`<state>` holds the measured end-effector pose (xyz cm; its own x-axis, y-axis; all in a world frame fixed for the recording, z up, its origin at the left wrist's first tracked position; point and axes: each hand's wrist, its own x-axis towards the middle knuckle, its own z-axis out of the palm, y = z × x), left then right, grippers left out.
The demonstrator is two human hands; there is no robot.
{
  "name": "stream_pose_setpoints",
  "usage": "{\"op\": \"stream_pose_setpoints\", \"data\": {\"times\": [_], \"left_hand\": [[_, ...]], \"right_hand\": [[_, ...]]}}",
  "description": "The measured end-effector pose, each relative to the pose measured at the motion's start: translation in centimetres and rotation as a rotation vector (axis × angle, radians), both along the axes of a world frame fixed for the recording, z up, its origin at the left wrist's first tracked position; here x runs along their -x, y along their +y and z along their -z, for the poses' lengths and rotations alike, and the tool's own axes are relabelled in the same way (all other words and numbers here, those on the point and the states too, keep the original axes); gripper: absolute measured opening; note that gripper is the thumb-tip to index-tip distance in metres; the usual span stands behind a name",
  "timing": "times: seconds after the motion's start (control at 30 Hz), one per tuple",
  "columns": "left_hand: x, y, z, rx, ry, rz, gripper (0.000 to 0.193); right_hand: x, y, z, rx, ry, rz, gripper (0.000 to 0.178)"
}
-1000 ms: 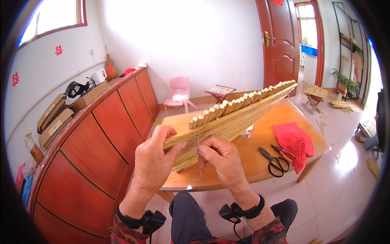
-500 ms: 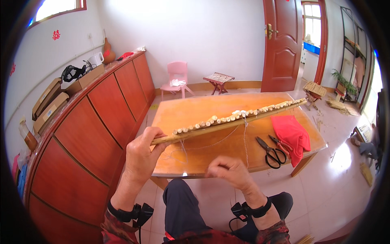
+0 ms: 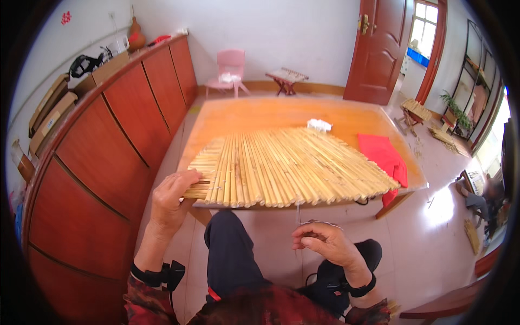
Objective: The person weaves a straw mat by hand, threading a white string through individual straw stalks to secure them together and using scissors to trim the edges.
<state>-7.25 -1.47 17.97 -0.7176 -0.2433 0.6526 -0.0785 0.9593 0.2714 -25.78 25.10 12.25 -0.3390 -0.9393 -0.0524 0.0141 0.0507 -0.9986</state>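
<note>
A mat of straw-coloured stalks (image 3: 281,170), bound side by side, lies spread over the near part of the wooden table (image 3: 216,115). Its cut ends face me along the front edge. My left hand (image 3: 169,201) is closed on the mat's left end, where several stalks lie crosswise. Below the front edge, my right hand (image 3: 324,241) is closed round a thin white string (image 3: 298,214) that hangs from the mat. A white bundle (image 3: 319,125) sits at the mat's far edge. The scissors and pliers are mostly hidden by the mat.
A red cloth (image 3: 382,151) lies at the table's right. Red cabinets (image 3: 103,146) run along my left, with cardboard boxes on top. Behind the table stand a pink chair (image 3: 230,65) and a folding stool (image 3: 287,76). At far right a person (image 3: 479,200) sits.
The mat has turned from edge-on to its broad face showing and come down over the table's near part. My right hand has moved slightly right and lower, with the string.
</note>
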Motion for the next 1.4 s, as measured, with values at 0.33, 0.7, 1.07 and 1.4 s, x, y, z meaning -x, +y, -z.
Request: {"op": "stream_pose_setpoints", "data": {"times": [0.33,0.7,1.07,1.4], "left_hand": [[-5.3,-1.0,10.5,0.081,-0.088,-0.079,0.035],[-6.6,-0.5,15.1,-0.015,-0.173,-0.165,0.04],[-4.5,8.3,11.2,0.239,-0.54,0.13,0.052],[-0.1,8.2,14.0,0.318,-0.542,0.007,0.05]], "right_hand": [[-4.1,3.5,3.5,-0.249,0.289,-0.341,0.029],[-5.6,2.3,6.5,-0.358,0.001,-0.188,0.033],[-7.9,-2.5,12.3,-0.299,-0.453,-0.212,0.033],[-7.1,-0.8,9.1,-0.028,0.36,-0.55,0.021]]}}
